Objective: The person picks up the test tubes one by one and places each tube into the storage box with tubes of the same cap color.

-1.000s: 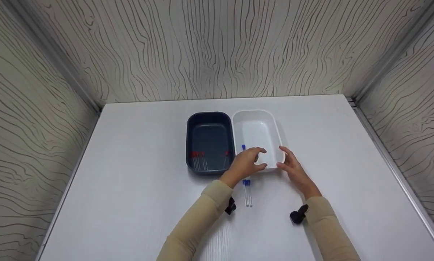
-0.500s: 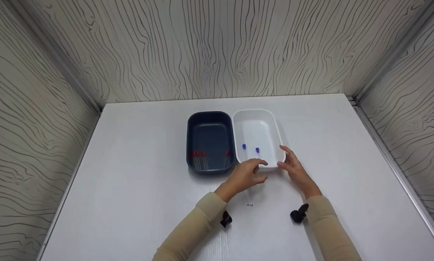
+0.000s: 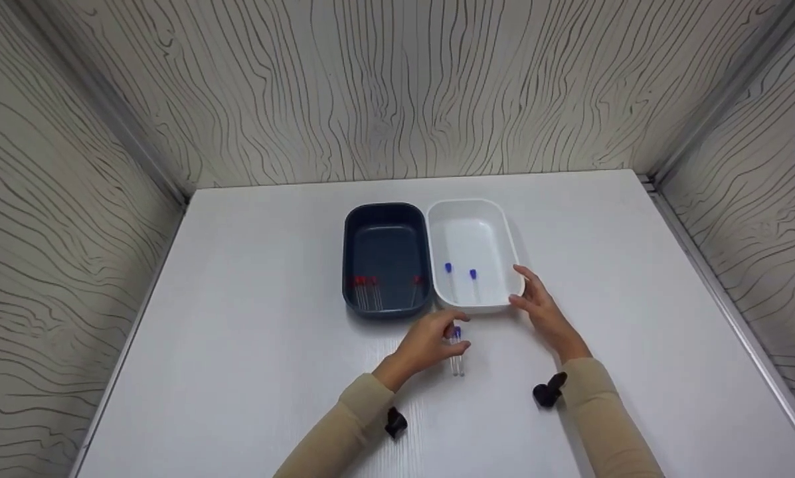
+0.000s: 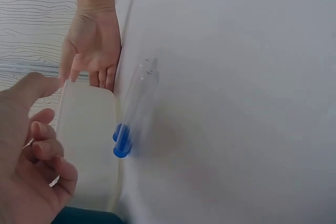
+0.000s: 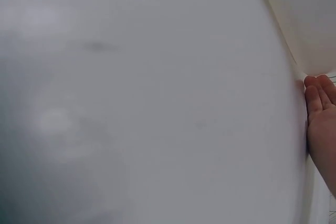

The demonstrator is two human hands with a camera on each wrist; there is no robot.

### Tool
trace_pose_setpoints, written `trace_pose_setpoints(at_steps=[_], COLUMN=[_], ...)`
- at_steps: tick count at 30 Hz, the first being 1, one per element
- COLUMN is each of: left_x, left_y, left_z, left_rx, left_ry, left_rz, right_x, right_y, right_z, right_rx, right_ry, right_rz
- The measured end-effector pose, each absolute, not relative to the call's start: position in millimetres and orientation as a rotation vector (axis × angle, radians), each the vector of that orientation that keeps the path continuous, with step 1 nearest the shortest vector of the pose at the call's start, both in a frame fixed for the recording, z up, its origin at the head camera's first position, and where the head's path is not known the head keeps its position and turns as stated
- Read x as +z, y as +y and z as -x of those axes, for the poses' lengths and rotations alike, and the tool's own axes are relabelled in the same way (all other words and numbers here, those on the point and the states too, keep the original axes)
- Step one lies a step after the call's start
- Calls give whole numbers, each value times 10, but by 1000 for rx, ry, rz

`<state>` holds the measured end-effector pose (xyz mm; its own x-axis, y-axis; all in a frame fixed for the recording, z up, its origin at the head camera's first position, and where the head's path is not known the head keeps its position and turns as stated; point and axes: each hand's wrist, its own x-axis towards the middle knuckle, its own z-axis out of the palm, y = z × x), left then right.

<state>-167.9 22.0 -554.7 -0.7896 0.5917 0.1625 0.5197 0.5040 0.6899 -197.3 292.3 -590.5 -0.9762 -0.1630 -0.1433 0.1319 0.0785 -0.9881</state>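
While under tubes, white tabletop amid grained walls.

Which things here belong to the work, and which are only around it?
Work, it seems: blue-capped tubes, left hand, white tray, right hand at its corner, dark tray, red-capped tubes.

Only around: white table, patterned walls, black wrist devices.

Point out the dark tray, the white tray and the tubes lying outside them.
Dark tray [image 3: 387, 255]: head view, bare floor.
White tray [image 3: 471, 242]: head view, bare floor.
Tubes [image 4: 135, 104]: left wrist view, one tube's clear barrel.
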Motion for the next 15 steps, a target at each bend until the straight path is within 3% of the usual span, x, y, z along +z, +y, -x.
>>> trace_pose_setpoints(at_steps=[15], left_x=[-5732], left_y=[51], left_z=[1595], left_rx=[1074], left_ry=[2594], left_rz=[-783], right_x=[-5900], right_y=[2936], right_z=[1957], right_rx=[-2050], right_ry=[2102], right_rz=[39])
